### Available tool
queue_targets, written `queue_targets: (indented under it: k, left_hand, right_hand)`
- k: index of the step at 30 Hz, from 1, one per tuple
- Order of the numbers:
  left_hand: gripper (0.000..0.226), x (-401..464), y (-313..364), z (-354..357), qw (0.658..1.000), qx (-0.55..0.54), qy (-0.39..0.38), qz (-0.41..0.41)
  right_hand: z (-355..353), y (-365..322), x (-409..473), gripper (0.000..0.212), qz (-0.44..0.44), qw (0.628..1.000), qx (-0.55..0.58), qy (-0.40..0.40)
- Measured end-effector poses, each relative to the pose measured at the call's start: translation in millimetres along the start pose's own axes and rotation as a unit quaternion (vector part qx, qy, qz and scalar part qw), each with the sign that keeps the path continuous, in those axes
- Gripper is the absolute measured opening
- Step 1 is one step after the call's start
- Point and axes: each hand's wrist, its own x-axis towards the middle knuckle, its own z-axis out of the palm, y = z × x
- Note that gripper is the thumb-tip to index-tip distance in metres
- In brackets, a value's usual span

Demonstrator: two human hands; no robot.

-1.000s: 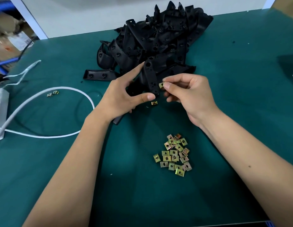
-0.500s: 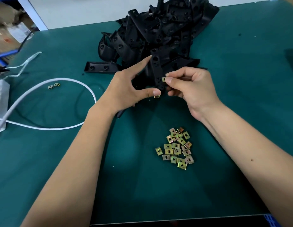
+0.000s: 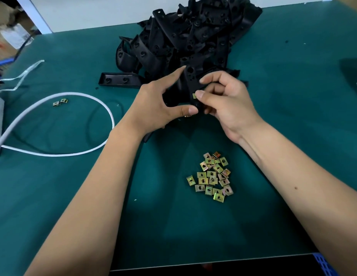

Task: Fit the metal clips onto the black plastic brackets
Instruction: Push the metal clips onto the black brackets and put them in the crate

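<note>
Steadying a black bracket [image 3: 190, 84] between my left hand's [image 3: 159, 104] spread thumb and forefinger, I pinch a metal clip [image 3: 194, 96] in my right hand [image 3: 223, 100], pressing it against the bracket's edge.

I work at a table covered with a dark green mat [image 3: 293, 116], its surface dull and evenly lit, with soft shadows falling toward me. The mat's near edge ends at a black strip [image 3: 193, 265]. Beyond the far edge stands a white wall [image 3: 104, 10] with a white post [image 3: 32, 14] at its left end. Left of that I see blurred cardboard boxes [image 3: 6, 36] and a blue rail [image 3: 4, 61]. A white cable [image 3: 60, 124] loops over the mat on my left. A blue plastic crate [image 3: 325, 264] shows at the bottom right corner.
</note>
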Motion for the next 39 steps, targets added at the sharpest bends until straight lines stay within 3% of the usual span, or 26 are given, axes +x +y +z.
queue_targets:
  k: [6,9,11,15,17,20,25,33,39]
  left_hand:
    - [0.1,-2,5,2,1.0,0.008,0.014,-0.002]
    - [0.082,-3,6,5,0.999,-0.013,0.02,-0.041]
    - [0.073,-3,3,4,0.996,-0.051,0.036,-0.065]
    - [0.072,-4,-6,1,0.979,-0.151,0.077,-0.116]
    - [0.078,-4,-6,2,0.976,-0.165,0.076,-0.117]
    - [0.068,-6,-3,3,0.979,-0.162,0.064,-0.105]
    - [0.06,-8,3,3,0.981,-0.148,0.066,-0.103]
    - [0.062,-10,10,0,0.985,-0.136,0.039,-0.098]
    - [0.072,-9,3,-1,0.984,-0.148,0.04,-0.096]
  right_hand:
    - [-1,3,3,0.016,0.01,1.0,-0.022,0.006]
    - [3,5,3,0.019,0.008,0.998,-0.055,0.023]
    - [2,7,4,0.015,-0.024,0.989,-0.144,0.04]
    - [-1,5,1,0.006,-0.096,0.934,-0.345,-0.001]
    - [3,3,-3,0.012,-0.103,0.896,-0.428,-0.059]
    - [8,0,-5,0.019,-0.102,0.855,-0.499,-0.096]
    - [8,-5,-6,0.017,-0.126,0.823,-0.541,-0.12]
    - [0,-3,-3,0.018,-0.108,0.878,-0.459,-0.086]
    - [-1,-3,-5,0.022,-0.107,0.852,-0.486,-0.166]
